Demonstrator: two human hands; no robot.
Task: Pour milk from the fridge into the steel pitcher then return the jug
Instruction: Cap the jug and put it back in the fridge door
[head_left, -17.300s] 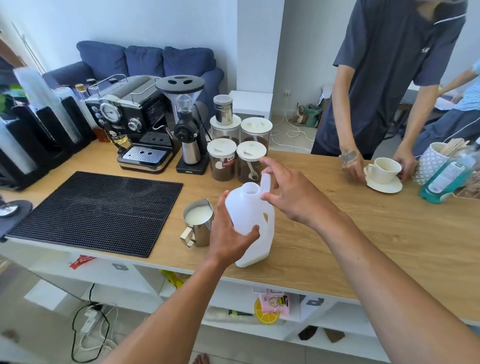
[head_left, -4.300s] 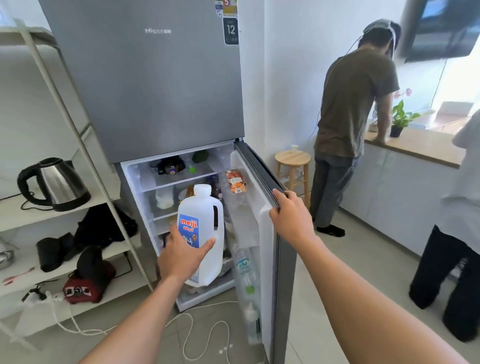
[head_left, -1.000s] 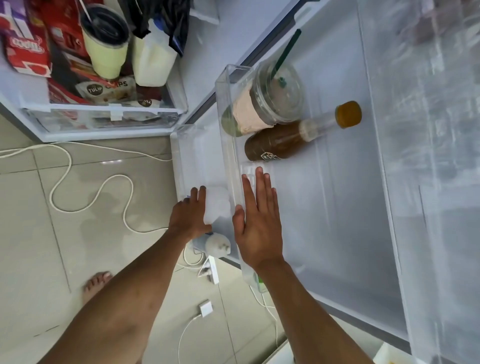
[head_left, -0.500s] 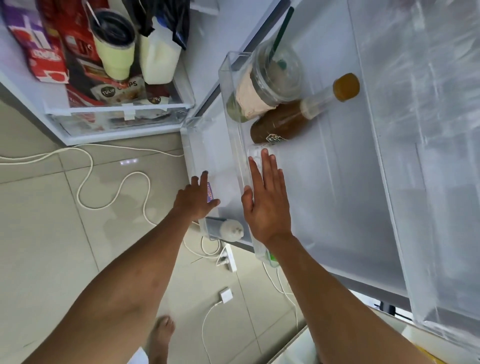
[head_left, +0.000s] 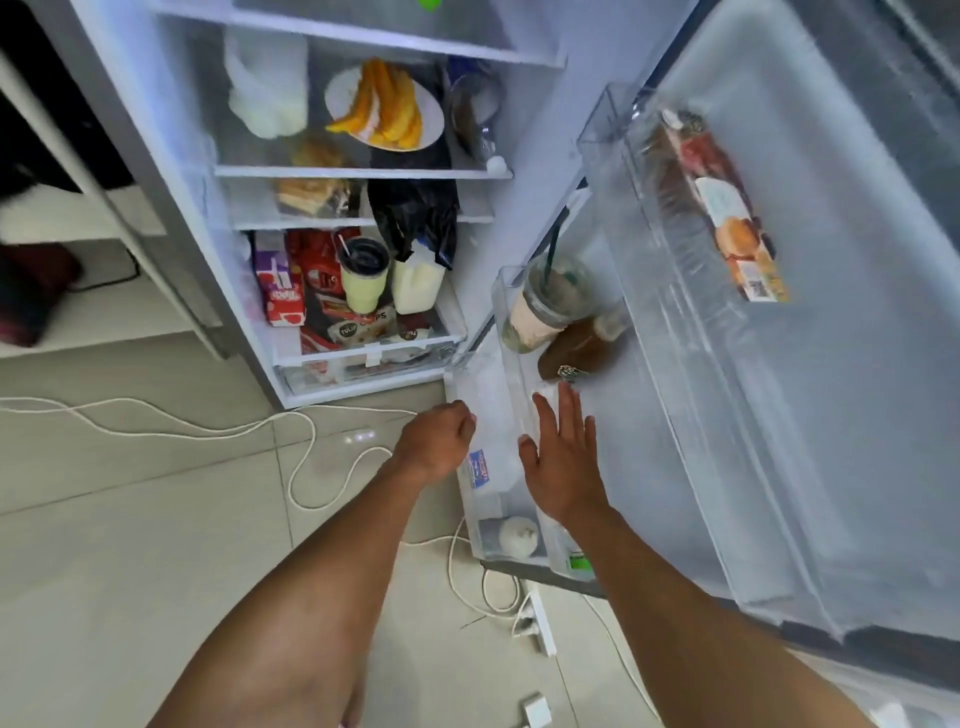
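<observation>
The white milk jug with its blue label stands in the lowest bin of the open fridge door, seen through the clear wall. My left hand hovers just outside that bin's rim, fingers curled into a loose fist, holding nothing. My right hand lies flat, fingers spread, against the clear bin above the jug. The steel pitcher is not in view.
An iced drink cup and a brown bottle sit in the door bin beyond my right hand. A small capped bottle shares the lowest bin. The fridge shelves hold food and a plate. White cables and a power strip lie on the tiled floor.
My left hand has come off the jug and drawn back outside the bin with fingers curled. The jug stays in the bin. My view has lifted toward the fridge shelves.
</observation>
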